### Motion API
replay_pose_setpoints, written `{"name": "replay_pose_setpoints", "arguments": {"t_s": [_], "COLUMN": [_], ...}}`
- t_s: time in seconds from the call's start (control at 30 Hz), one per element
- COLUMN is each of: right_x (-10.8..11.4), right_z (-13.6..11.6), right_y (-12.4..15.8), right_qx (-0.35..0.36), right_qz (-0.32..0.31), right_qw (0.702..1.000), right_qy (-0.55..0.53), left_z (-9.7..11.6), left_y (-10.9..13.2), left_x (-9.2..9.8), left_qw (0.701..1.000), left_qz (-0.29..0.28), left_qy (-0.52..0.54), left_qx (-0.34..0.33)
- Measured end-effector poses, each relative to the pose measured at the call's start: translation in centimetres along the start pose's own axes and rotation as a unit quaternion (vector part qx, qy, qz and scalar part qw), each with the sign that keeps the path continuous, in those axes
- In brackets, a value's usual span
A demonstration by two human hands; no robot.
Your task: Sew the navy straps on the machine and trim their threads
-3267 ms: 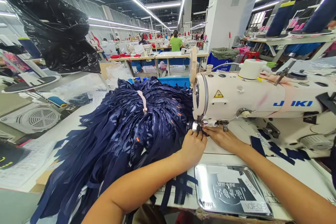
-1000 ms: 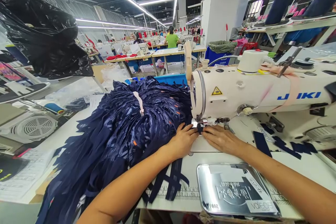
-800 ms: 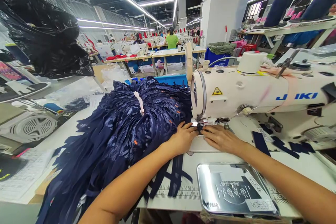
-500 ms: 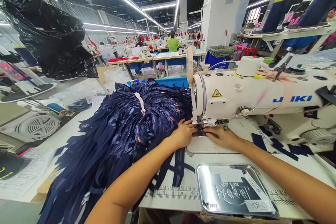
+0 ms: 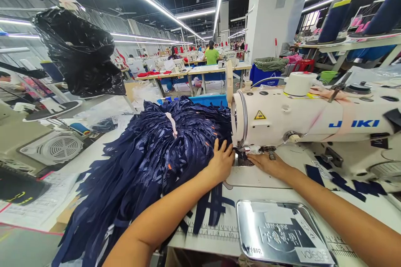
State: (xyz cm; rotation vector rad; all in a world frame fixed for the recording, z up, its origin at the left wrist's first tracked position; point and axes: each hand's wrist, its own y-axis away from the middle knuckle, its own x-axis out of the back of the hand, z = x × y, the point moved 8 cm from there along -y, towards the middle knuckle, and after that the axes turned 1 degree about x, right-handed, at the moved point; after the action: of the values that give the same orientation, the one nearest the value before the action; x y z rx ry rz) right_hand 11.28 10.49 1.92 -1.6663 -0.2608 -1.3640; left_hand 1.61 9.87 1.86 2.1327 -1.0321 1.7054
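**Needle end of sewing machine [image 5: 266,112], navy strips [image 5: 188,150] heaped alongside**

Left hand [image 5: 221,162]: just left of the needle area, over the right edge of the heap. Fingers spread, tips pointing forward, away from the wearer. Contact with the heap: cannot tell.

Right hand [image 5: 267,164]: low, right of the needle, palm down. Fingers reach left toward a dark patch [image 5: 243,159] under the presser foot; partly hidden by machine parts. Pressed together or pinching: cannot tell. Patch too small to identify as cloth or metal.

Strips: large mound left of the machine, spilling toward the wearer. 1 pale tie [image 5: 171,124] near the top; several small orange marks [image 5: 169,167] among the folds. Some loose ends cross a printed ruler [image 5: 216,232] at the front.

Silver embossed tin [image 5: 278,233] on the white table [image 5: 263,192], near edge, between the forearms. Navy offcuts [image 5: 315,175] lie right of the right hand.

Farther back: 1 person in a green top [image 5: 212,54], seen from behind.
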Motion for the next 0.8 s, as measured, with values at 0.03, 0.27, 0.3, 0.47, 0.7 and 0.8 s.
{"name": "replay_pose_setpoints", "arguments": {"t_s": [0.03,0.27,0.3,0.47,0.7,0.8], "right_x": [0.1,-0.4,-0.4,-0.3,-1.0,-1.2], "right_z": [-0.3,-0.3,-0.4,-0.3,0.1,0.2], "right_y": [0.0,0.2,0.2,0.2,0.7,0.6], "right_qx": [0.005,-0.035,-0.030,-0.042,-0.079,-0.101], "right_qz": [-0.010,-0.083,-0.093,-0.073,-0.065,-0.091], "right_qw": [1.000,0.993,0.993,0.994,0.991,0.988], "right_qy": [0.020,0.074,0.070,0.067,0.087,0.076], "left_z": [-0.1,-0.3,-0.3,-0.3,-0.3,-0.4], "left_y": [-0.3,-0.8,-0.8,-0.7,-0.8,-0.9], "left_x": [-0.1,0.0,0.0,0.2,-0.2,-0.4], "left_qw": [1.000,0.999,1.000,1.000,0.999,0.999], "left_qz": [-0.006,-0.009,-0.006,0.007,-0.003,-0.010], "left_qy": [0.011,0.030,0.029,0.026,0.039,0.046], "left_qx": [-0.004,-0.008,-0.008,-0.010,-0.012,-0.012]}}
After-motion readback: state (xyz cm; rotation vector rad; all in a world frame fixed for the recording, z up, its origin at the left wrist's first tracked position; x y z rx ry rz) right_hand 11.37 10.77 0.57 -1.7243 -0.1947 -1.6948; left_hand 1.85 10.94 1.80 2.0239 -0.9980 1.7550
